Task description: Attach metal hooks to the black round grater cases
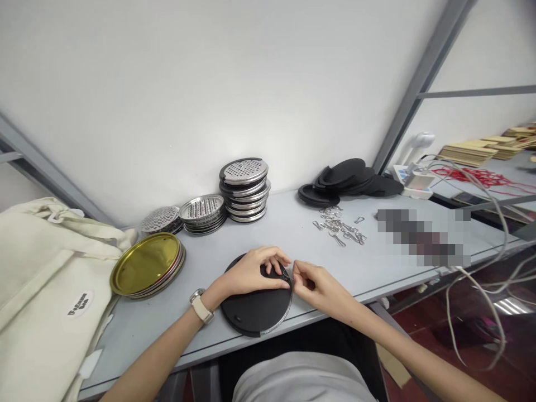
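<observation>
A round black disc (260, 310) with a silvery metal rim lies flat at the table's front edge. My left hand (257, 271), with a watch on its wrist, rests over the disc, its thumb and fingers curled near the right side of the rim. Between my two hands, a small metal snap clip (287, 274) shows at that rim. My right hand (315, 285) pinches the clip's outer end between thumb and forefinger, just off the disc's edge. Fingers partly hide the clip. More loose metal clips (341, 226) lie in a heap beyond my right hand.
Stacked perforated metal discs (245, 170) and grater-like discs (203, 211) stand along the wall. Gold lids (146, 262) lie left, beside a cream canvas bag (46, 301). Black round covers (345, 178) are piled at back right. A white cable (450, 312) hangs over the right edge.
</observation>
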Demonstrator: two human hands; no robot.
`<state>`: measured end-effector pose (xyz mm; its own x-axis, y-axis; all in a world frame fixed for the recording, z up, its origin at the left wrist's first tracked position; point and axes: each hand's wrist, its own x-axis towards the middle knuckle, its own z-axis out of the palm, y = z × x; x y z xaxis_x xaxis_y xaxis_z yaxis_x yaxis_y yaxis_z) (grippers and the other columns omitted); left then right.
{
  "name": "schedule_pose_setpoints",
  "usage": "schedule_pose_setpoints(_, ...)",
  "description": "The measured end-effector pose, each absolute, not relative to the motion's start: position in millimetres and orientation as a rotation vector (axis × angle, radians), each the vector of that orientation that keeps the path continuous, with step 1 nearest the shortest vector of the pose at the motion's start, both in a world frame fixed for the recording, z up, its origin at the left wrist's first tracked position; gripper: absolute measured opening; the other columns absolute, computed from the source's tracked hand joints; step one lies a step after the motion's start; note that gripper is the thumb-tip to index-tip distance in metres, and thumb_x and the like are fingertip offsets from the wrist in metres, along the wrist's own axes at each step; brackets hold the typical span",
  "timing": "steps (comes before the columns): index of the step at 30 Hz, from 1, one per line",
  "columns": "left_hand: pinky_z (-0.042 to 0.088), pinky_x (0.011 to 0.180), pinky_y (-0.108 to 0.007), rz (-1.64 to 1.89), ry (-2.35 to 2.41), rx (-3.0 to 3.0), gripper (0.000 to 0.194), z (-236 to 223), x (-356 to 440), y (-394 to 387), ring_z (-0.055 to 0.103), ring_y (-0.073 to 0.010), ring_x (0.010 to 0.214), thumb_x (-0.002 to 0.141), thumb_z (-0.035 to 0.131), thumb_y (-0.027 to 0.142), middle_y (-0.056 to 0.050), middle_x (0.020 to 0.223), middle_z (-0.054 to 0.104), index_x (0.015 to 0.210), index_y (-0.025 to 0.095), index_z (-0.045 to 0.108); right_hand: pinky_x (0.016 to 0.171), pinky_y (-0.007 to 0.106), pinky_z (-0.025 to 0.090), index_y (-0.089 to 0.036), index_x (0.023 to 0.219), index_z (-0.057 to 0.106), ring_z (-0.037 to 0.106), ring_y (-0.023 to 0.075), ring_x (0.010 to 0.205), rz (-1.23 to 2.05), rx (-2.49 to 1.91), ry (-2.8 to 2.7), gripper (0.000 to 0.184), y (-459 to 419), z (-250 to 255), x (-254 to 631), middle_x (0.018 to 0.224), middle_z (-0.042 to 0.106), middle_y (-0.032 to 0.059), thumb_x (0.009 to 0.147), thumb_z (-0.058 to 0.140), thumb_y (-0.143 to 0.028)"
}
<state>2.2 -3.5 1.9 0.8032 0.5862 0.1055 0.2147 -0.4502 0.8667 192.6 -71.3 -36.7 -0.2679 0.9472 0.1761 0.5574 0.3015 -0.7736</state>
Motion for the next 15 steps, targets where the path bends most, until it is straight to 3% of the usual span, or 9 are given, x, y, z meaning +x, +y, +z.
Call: schedule_pose_setpoints(15,0.044,0.072,-0.026,0.545,0.661,2.207,0.034,1.9,3.4,-4.6,0.055,-0.0139,0.082,0.070,0.073,0.029,-0.002,0.093,0.060,0.100,0.019,0.060,0.050,0.022,0.031,-0.022,0.071,0.040,0.040,0.0119,0.053,0.690,-1.411,-1.943,0.020,-70.9,-32.6,185.9,0.059,0.044,-0.0042,0.090,0.039,-0.028)
